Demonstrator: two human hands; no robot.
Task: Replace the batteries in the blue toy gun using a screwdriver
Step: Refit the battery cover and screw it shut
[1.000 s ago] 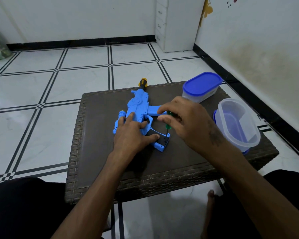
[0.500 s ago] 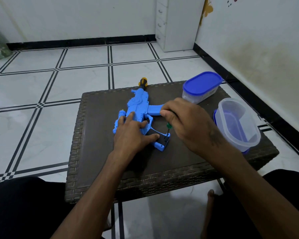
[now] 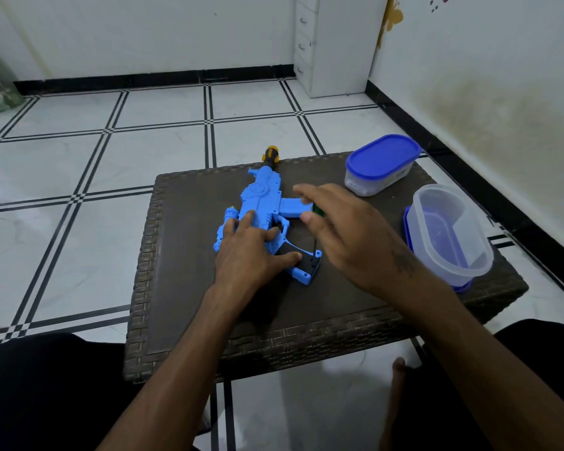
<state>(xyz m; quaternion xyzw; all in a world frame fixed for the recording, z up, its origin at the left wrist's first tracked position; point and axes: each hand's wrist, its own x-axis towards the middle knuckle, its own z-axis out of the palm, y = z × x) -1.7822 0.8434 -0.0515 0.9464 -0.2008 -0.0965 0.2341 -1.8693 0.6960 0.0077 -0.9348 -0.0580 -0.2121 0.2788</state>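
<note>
Your right hand [image 3: 349,236] has its grip on the green-handled screwdriver [image 3: 317,211], the handle between thumb and fingers while the other fingers spread loosely; the dark shaft runs down to the black panel on the handle of the blue toy gun [image 3: 262,209]. Your left hand [image 3: 253,252] lies flat with straight fingers pressing the gun body, thumb on the black panel. That gun lies on its side mid-worktop [image 3: 183,255], muzzle pointing away past the far edge. To your right sit a lidded container [image 3: 380,164] and an open clear container [image 3: 450,236] resting on its blue lid.
</note>
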